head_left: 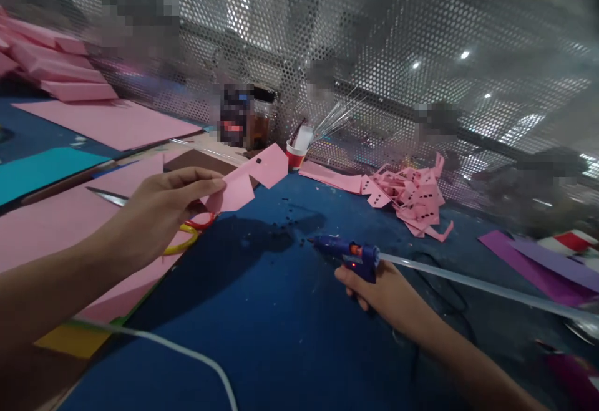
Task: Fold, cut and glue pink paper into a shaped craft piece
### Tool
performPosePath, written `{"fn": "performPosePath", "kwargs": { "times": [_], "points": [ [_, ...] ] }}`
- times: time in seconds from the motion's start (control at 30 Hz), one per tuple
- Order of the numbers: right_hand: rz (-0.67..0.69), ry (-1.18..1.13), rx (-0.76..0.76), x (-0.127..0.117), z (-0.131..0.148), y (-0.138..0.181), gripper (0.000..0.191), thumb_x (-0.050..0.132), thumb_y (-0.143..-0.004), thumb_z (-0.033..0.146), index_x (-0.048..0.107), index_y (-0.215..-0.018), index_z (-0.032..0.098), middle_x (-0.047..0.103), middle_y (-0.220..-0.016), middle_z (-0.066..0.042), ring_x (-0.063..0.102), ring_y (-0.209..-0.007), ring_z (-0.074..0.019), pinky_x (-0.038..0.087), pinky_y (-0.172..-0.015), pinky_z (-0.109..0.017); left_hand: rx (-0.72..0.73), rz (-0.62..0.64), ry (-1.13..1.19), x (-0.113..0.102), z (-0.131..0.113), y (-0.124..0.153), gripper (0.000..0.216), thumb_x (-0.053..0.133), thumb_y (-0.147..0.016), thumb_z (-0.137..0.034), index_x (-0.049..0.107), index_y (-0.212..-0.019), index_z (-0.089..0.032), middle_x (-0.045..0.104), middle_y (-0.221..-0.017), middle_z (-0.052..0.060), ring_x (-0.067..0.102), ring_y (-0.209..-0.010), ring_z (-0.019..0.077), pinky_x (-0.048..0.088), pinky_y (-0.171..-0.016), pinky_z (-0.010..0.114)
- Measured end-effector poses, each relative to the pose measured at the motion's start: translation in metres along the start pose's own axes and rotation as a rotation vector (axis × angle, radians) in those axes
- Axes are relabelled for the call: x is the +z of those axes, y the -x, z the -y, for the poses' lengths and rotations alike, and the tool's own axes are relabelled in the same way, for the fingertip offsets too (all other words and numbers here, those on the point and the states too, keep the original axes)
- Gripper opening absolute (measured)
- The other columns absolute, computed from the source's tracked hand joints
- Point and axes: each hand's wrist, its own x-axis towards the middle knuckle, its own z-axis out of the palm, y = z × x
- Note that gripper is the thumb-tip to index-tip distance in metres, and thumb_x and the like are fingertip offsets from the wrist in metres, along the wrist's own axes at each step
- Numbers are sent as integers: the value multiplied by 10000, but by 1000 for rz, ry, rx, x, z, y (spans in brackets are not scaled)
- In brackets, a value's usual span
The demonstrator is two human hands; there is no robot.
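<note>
My left hand pinches a folded pink paper piece and holds it up above the blue table. The paper has small dark marks on it. My right hand grips a blue hot glue gun with an orange trigger. Its nozzle points left, low over the table and below the paper. A long clear glue stick runs out of the gun's back toward the right.
Scissors with red and yellow handles lie on pink sheets at left. A heap of pink cut pieces sits at the back, beside a red cup and a jar. Purple paper lies right. A white cable crosses the front. Perforated metal mesh backs the table.
</note>
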Motion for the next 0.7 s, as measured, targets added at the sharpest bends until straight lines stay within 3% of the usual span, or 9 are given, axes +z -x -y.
{"fn": "performPosePath", "kwargs": {
  "times": [0.27,0.7],
  "points": [
    [10,72,61,0,1,2,421,597,-881,624,673,-878,210,537,-552,29,508,-505,-129,369,-473,-242,-51,-57,-80,4,-1,0,209,753,-754,-375,687,-761,-176,610,-704,-1,507,-633,105,380,-537,219],
    [-18,129,35,3,2,-1,423,596,-874,630,679,-861,214,552,-542,24,522,-491,-142,358,-479,-263,-43,-47,-105,5,-1,2,211,758,-748,-385,696,-763,-184,637,-713,1,527,-687,121,392,-595,234]
  ]
}}
